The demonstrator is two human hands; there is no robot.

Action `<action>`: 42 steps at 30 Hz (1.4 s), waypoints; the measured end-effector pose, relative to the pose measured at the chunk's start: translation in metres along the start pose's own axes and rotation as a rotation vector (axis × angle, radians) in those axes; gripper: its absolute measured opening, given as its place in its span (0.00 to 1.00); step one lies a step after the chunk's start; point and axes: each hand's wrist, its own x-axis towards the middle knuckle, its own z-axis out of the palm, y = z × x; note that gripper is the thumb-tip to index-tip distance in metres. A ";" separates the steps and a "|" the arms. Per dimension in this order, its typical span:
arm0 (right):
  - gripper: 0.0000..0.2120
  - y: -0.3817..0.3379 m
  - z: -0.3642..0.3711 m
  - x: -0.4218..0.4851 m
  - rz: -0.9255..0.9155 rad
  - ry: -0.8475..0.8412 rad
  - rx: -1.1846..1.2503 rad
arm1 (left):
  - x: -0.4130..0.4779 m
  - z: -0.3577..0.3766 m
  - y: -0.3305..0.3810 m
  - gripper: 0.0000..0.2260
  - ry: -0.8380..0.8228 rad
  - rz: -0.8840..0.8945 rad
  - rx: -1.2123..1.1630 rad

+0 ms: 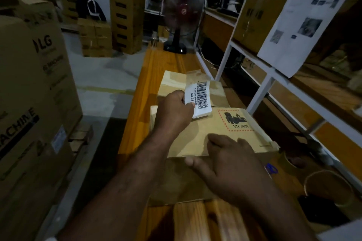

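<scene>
Nearest my camera, the right hand lies open with fingers spread, pressing the near edge of a cardboard box on the wooden bench. Beyond it I see the left hand pinching a white barcode label over the box's far corner. A second box sits just behind, and a fan stands farther back.

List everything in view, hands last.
barcode label: one, white, pinched above the cartons
UN 3481 carton: one, brown, nearest on the bench
second carton: one, pale brown, behind it
bench: one, orange wood, centre
fan: one, dark red, bench's far end
LG cartons: count unclear, brown, left
shelf rack: one, white, right
printed sheet: one, white, on the rack
tape rolls: two, brown, lower right
left hand: one, pinching the barcode label
right hand: one, resting on the UN 3481 carton
</scene>
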 end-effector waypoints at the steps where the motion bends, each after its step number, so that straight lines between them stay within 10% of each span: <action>1: 0.45 0.003 0.002 0.012 0.011 -0.004 0.036 | 0.000 -0.001 0.000 0.06 -0.002 0.002 -0.017; 42: 0.58 0.030 0.023 -0.024 -0.093 -0.007 0.090 | -0.010 -0.002 0.013 0.06 0.105 -0.082 -0.147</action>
